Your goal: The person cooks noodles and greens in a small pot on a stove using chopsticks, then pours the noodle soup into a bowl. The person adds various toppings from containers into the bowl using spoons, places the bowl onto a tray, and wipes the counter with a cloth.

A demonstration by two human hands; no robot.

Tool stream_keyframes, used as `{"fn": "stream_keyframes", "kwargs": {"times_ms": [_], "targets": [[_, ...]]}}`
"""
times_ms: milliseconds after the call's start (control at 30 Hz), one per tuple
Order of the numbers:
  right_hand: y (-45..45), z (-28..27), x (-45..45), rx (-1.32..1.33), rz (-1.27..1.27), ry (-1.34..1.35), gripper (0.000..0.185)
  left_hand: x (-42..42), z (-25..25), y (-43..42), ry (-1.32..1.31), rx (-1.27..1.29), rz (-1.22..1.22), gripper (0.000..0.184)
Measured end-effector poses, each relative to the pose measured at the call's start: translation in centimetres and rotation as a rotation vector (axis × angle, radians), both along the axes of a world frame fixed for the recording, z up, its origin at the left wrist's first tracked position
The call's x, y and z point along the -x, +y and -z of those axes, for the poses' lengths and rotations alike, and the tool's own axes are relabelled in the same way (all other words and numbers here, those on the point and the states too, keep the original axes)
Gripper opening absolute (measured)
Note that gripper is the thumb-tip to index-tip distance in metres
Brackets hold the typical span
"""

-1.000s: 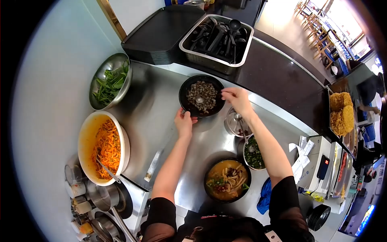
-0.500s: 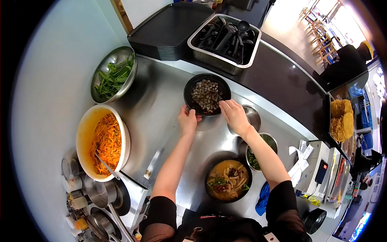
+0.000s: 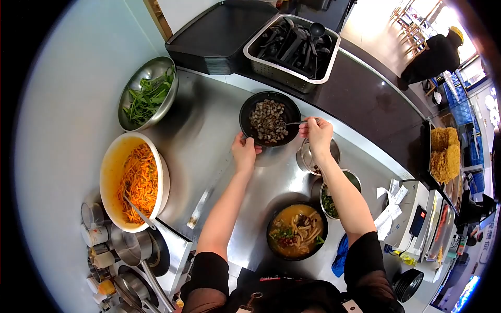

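Observation:
My left hand (image 3: 244, 153) grips the near-left edge of a black bowl (image 3: 293, 108), its thumb over the rim. Small grey-brown pieces (image 3: 267, 119), perhaps shellfish meat, lie inside. A thin metal spoon (image 3: 295, 123) reaches into them from the right, its handle pinched by the fingers of my right hand (image 3: 318, 134). Below that hand, a steel bowl (image 3: 302, 159) with a few dark bits in it is partly covered by my wrist. Another steel container (image 3: 356, 180) of chopped greens sits beside my right forearm. Nearer me is a black bowl of noodle soup (image 3: 295, 232).
Leafy greens fill a steel bowl (image 3: 124, 96) at the left, above a white tub (image 3: 109, 159) of shredded orange vegetables. Stacked black trays (image 3: 219, 36) and a bin (image 3: 287, 78) of black utensils line the back. Pans (image 3: 130, 248) stand lower left; a person (image 3: 436, 57) is beyond the counter.
My right hand has drawn back right from the bowl's rim, and the spoon in it now shows clearly. My left hand keeps its grip. The person beyond the counter has moved.

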State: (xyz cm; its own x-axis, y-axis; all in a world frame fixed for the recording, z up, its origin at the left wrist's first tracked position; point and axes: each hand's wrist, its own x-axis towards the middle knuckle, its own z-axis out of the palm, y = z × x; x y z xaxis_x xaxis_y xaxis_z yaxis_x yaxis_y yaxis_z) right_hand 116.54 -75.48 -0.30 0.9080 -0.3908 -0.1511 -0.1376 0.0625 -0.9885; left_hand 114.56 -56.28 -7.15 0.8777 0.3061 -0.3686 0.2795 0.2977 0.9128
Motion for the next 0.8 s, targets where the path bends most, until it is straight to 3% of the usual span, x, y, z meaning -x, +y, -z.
{"fn": "stream_keyframes", "kwargs": {"times_ms": [300, 400, 567, 633, 800], "targets": [[-0.9, -1.5, 1.3, 0.041, -0.044, -0.066, 0.019, 0.0, -0.3, 0.1, -0.006, -0.037, 0.025, 0.037], [-0.4, 0.2, 1.4, 0.339, -0.152, -0.174, 0.023, -0.1, -0.3, 0.0, -0.014, -0.041, 0.030, 0.035], [2.0, 0.0, 1.7, 0.280, -0.169, -0.164, 0.022, -0.1, -0.3, 0.0, 0.005, -0.044, 0.014, 0.041], [2.4, 0.0, 1.6, 0.158, -0.092, -0.034, 0.023, 0.0, -0.4, 0.0, 0.004, -0.051, 0.022, 0.040], [1.4, 0.2, 1.0, 0.039, -0.004, -0.001, 0.022, 0.0, -0.2, 0.2, 0.001, -0.054, 0.042, 0.039]]}}
